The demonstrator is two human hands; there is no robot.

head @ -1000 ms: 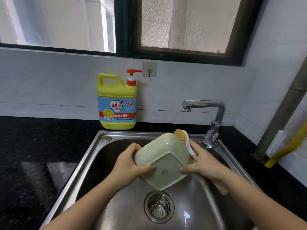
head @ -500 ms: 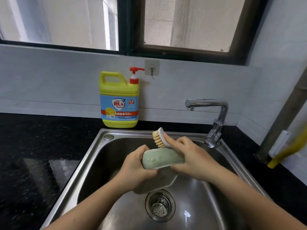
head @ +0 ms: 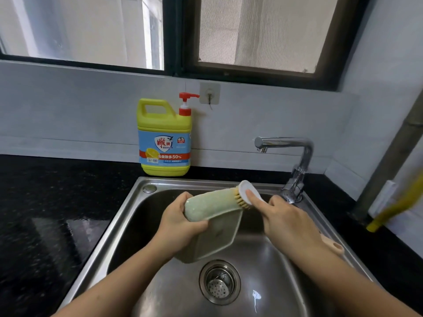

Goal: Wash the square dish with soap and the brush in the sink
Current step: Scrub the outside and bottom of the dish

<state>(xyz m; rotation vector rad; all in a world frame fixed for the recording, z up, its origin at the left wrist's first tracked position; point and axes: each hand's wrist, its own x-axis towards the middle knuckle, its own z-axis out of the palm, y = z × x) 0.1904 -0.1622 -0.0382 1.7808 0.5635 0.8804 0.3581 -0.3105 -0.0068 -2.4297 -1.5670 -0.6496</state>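
Over the black counter (head: 45,213), what's the layout? Biggest first. (A)

Counter wraps the steel sink (head: 128,216). Yellow soap bottle (head: 163,138) with a red pump stands upright on the counter just behind the sink's back rim, well apart from both hands. Tap (head: 297,156) sits at the back right corner with its spout over the basin. No stream visible. (B)

Dish? (A)

Square dish (head: 215,227), pale green, is held up on edge above the basin, over the drain strainer (head: 219,282). It looks clear of the sink floor, as far as 1 view shows. 1 outer wall faces up. The shaded face below it could be the base or the opening, cannot tell. (B)

Hands? (A)

Left hand (head: 180,223) grips the dish's left end, fingers wrapped round the corner. Right hand (head: 286,220) is clenched round the brush (head: 246,195) handle, with its index finger laid straight on the white back of the head. Bristles press on the right end of the upturned wall. The handle's pink tail pokes out past the right wrist. (B)

Progress? (A)

Mid-scrub, by my read. The outside is being worked and the wall shows a wet sheen but no clear suds. Whether soap went on can't be confirmed. Likely left: the remaining walls, the inside, then a rinse under the tap. (B)
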